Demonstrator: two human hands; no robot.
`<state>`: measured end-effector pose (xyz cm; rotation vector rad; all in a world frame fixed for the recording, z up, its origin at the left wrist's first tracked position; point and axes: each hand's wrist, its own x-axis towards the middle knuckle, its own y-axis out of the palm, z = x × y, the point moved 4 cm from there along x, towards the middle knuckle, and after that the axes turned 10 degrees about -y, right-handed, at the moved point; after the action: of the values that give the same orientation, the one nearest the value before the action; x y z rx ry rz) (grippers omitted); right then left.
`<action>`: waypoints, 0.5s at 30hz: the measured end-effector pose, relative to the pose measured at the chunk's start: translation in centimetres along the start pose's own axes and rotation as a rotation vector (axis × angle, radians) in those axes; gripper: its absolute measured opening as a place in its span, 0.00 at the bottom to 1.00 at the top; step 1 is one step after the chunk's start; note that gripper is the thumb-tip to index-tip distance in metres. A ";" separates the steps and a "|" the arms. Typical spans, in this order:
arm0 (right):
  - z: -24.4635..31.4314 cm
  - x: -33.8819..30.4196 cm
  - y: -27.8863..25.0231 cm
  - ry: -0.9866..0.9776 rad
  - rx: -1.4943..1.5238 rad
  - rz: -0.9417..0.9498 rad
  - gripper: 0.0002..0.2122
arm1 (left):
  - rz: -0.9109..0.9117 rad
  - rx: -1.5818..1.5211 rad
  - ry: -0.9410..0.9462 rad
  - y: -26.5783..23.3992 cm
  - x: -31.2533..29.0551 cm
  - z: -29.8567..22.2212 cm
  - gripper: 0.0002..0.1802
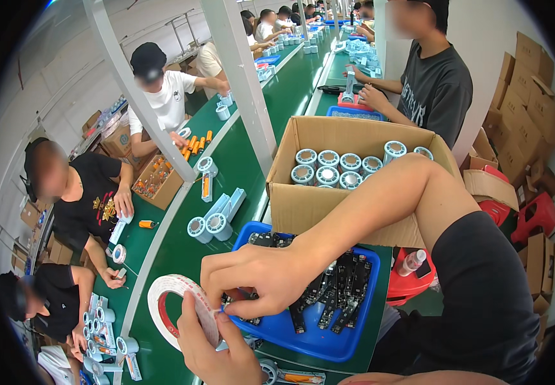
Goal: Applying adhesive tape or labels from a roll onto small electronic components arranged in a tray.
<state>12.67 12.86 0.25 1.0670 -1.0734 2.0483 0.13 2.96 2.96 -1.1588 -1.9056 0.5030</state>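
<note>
A roll of white double-sided tape [164, 296] with a red inner core stands on edge in my left hand [216, 350], the fingers and thumb closed around its near side. My right hand [255, 277] reaches across from the right, its thumb and index finger pinched at the tape's edge beside my left thumb. A small bit of tape seems to show between those fingertips. Beneath my right hand, a blue tray [349, 346] holds several black circuit boards [328, 292]. Partly hidden below my hands lies a light-blue casing with an orange battery [300, 377].
An open cardboard box [325, 215] of light-blue round-ended casings stands behind the tray. More light-blue casings [216, 224] lie on the green conveyor belt [181, 256]. A metal post [242, 83] rises beyond. Co-workers sit along both sides. A red stool [412, 285] bearing a bottle stands right.
</note>
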 end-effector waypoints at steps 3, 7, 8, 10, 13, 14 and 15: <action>0.3 -0.1 0.2 -0.022 0.022 0.016 0.08 | 0.028 -0.047 -0.018 0.6 -0.2 0.8 0.26; 0.8 -0.2 0.3 -0.031 0.048 0.006 0.08 | 0.068 -0.131 -0.036 0.8 -0.4 0.9 0.29; 0.9 -0.1 0.2 -0.055 0.039 -0.006 0.09 | 0.057 -0.120 -0.012 0.4 -0.4 0.4 0.26; 1.1 -0.2 0.2 -0.078 0.030 -0.017 0.09 | 0.046 -0.109 0.012 0.1 -0.5 0.1 0.24; 1.3 -0.2 0.2 -0.082 0.020 -0.031 0.09 | 0.106 -0.135 0.004 0.1 -0.5 0.1 0.25; 1.3 -0.2 0.2 -0.082 0.022 -0.031 0.09 | 0.107 -0.134 0.003 0.1 -0.5 0.1 0.25; 1.4 -0.2 0.2 -0.091 0.015 -0.040 0.09 | 0.115 -0.142 0.021 0.1 -0.4 -0.1 0.24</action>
<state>13.18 11.57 0.49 1.1899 -1.0740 1.9960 0.36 2.62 2.74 -1.3669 -1.8888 0.4206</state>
